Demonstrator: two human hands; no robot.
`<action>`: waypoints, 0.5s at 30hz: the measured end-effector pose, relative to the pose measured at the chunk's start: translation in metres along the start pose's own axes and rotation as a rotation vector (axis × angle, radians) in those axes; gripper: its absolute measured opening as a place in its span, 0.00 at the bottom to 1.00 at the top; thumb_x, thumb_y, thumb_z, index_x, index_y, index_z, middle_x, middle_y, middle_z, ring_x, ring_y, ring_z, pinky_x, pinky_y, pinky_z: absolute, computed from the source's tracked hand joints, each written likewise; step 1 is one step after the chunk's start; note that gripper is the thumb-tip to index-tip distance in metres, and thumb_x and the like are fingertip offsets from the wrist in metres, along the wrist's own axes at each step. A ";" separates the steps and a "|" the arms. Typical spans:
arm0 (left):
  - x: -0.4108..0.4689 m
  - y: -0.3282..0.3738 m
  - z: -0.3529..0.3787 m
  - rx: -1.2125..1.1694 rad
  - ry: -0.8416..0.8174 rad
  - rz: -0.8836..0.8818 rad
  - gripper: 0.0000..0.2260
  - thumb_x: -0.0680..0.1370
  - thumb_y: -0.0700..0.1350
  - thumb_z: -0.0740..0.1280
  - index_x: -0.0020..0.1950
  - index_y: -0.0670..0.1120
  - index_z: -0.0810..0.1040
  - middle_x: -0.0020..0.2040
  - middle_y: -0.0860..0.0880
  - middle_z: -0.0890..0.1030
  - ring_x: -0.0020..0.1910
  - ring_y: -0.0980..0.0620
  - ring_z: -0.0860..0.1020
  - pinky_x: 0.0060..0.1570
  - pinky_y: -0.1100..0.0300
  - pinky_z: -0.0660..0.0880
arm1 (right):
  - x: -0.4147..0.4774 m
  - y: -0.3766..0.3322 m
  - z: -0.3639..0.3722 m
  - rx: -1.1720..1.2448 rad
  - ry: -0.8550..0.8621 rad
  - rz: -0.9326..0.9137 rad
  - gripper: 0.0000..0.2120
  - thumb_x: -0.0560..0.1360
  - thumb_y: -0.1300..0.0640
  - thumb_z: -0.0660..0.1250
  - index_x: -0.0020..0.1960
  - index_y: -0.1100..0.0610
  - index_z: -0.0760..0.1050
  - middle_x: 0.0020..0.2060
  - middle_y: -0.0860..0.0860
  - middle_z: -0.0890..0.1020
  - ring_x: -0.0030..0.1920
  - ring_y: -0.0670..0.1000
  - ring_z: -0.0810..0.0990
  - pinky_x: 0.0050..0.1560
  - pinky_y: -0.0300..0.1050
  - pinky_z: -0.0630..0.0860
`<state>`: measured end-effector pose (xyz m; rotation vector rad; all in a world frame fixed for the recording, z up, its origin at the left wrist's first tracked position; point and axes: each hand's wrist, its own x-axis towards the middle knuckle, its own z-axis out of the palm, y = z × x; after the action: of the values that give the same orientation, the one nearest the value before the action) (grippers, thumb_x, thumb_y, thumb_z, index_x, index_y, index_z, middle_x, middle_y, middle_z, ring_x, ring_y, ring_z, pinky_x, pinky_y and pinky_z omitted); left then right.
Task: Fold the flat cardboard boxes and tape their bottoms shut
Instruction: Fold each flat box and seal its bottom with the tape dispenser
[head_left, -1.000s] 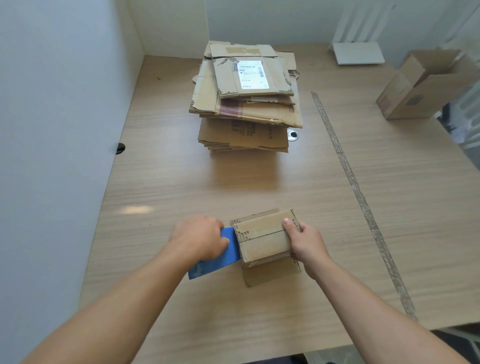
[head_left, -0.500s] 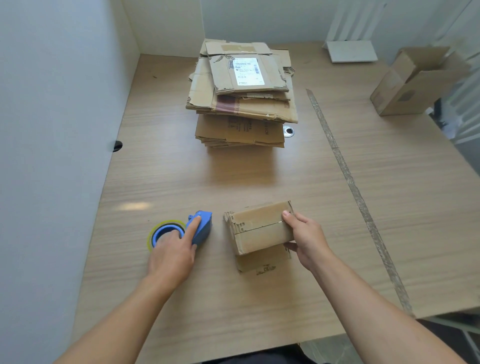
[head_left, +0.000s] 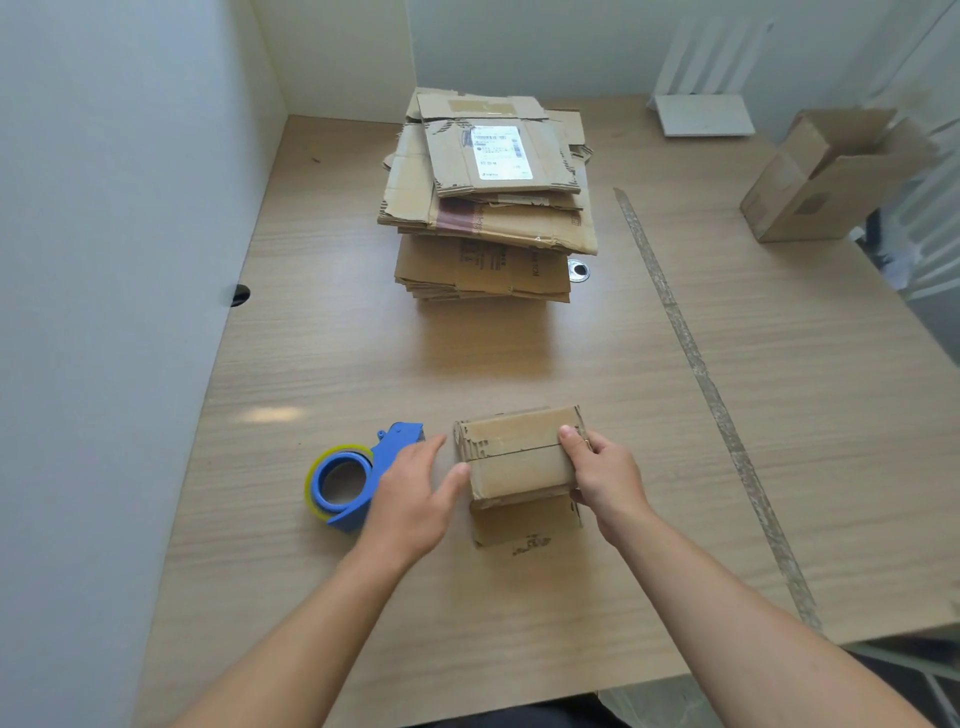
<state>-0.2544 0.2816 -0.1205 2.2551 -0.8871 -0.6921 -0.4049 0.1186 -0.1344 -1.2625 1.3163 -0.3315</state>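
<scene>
The box (head_left: 519, 467) is being gripped by the right hand (head_left: 608, 483), with the left hand (head_left: 410, 499) open beside it. Taping is seemingly being wrapped up, and setting aside is being called for.

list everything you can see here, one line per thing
small cardboard box: 1, brown, near edge of the table, between the hands
tape dispenser: 1, blue with a yellowish roll, left of that box
flat cardboard boxes: 1 stack, brown, middle back
open cardboard box: 1, brown, far right
white flat object: 1, white, back edge
tape strip: 1, greyish, along the right side
table: 1, light wood
left hand: open, thumb at the box's left end
right hand: fingers grip the box's right end
</scene>
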 end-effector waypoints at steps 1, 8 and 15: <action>0.001 0.011 0.003 -0.115 -0.066 -0.077 0.26 0.80 0.54 0.65 0.76 0.47 0.67 0.69 0.51 0.73 0.70 0.53 0.69 0.68 0.58 0.65 | 0.000 -0.001 0.000 0.016 0.006 0.014 0.16 0.66 0.34 0.67 0.42 0.43 0.83 0.43 0.47 0.85 0.49 0.54 0.83 0.55 0.62 0.80; 0.010 0.028 0.030 -0.296 0.008 -0.160 0.12 0.81 0.51 0.64 0.64 0.53 0.77 0.51 0.60 0.81 0.55 0.58 0.79 0.47 0.72 0.69 | -0.006 -0.009 0.000 0.228 0.017 0.060 0.06 0.79 0.53 0.69 0.48 0.54 0.83 0.43 0.50 0.85 0.43 0.49 0.82 0.51 0.53 0.81; 0.021 0.030 0.024 -0.606 0.038 -0.177 0.22 0.80 0.50 0.66 0.74 0.51 0.71 0.68 0.57 0.77 0.67 0.60 0.73 0.71 0.53 0.69 | -0.011 -0.024 -0.011 0.658 -0.095 0.067 0.12 0.80 0.61 0.64 0.62 0.59 0.80 0.52 0.53 0.86 0.49 0.47 0.84 0.45 0.42 0.77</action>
<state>-0.2686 0.2402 -0.1211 1.7985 -0.3837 -0.8585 -0.4069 0.1136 -0.1062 -0.6681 1.0397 -0.5920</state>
